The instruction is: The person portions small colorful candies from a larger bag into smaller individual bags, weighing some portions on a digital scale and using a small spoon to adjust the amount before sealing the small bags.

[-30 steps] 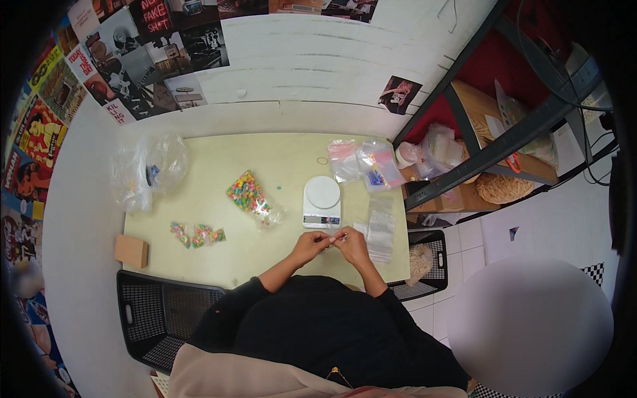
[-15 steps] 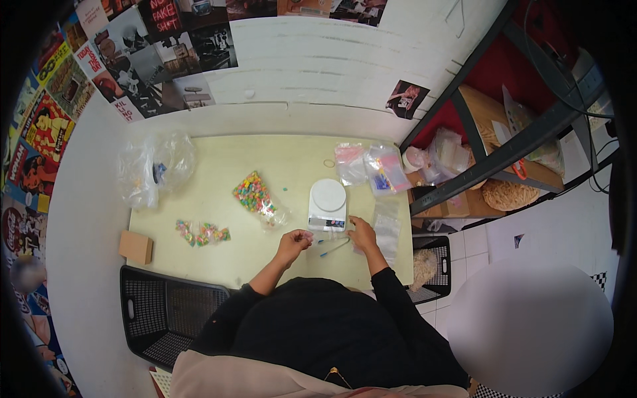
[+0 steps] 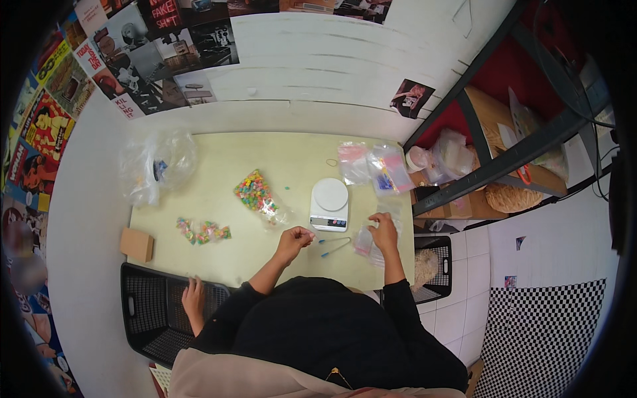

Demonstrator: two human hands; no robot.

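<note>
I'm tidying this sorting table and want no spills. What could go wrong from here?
1. The open bag of coloured beads lies flat with loose pieces beside it; a sleeve could scatter them.
2. The right hand rests on small clear bags near the table's edge, above a basket; they may slide off.
3. The tweezers lie between both hands and could get knocked.

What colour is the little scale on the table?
White, with a round white pan; the scale shows clearly in the head view.

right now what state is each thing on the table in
left hand: raised, fingers pinched, contents too small to tell
right hand: resting on small clear bags
scale: platform bare
candy bag: full, lying flat
tweezers: lying loose
</note>
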